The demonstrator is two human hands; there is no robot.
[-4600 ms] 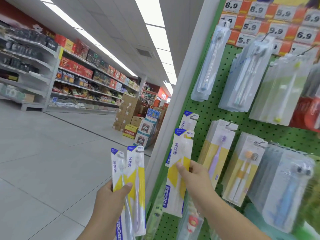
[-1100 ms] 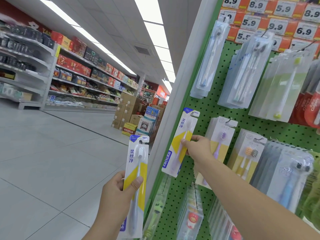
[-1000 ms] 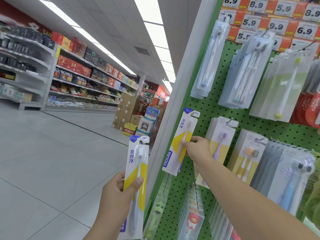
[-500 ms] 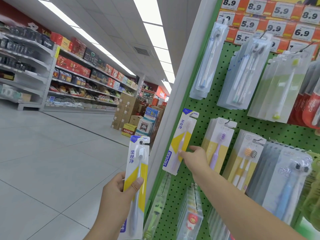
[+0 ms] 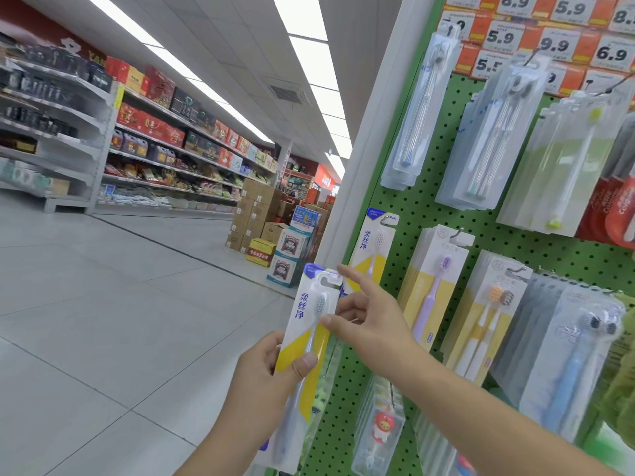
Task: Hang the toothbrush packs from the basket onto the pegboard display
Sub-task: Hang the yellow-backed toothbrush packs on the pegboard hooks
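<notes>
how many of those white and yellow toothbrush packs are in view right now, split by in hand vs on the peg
In hand: 1, the white and yellow pack gripped by the left hand, with the right hand at its upper part.
On the pegboard: 1 hung pack showing; any behind it cannot be told.
Total: 2

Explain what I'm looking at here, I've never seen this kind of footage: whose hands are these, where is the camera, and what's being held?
This is one camera worn on a person's head, looking forward and down in a shop aisle. No robot: two bare hands. The left hand grips a white-and-yellow toothbrush pack by its lower half. The right hand reaches across, fingers touching that pack near its top. On the right stands a green pegboard with a matching pack already hung among other toothbrush packs, and price tags above.
</notes>
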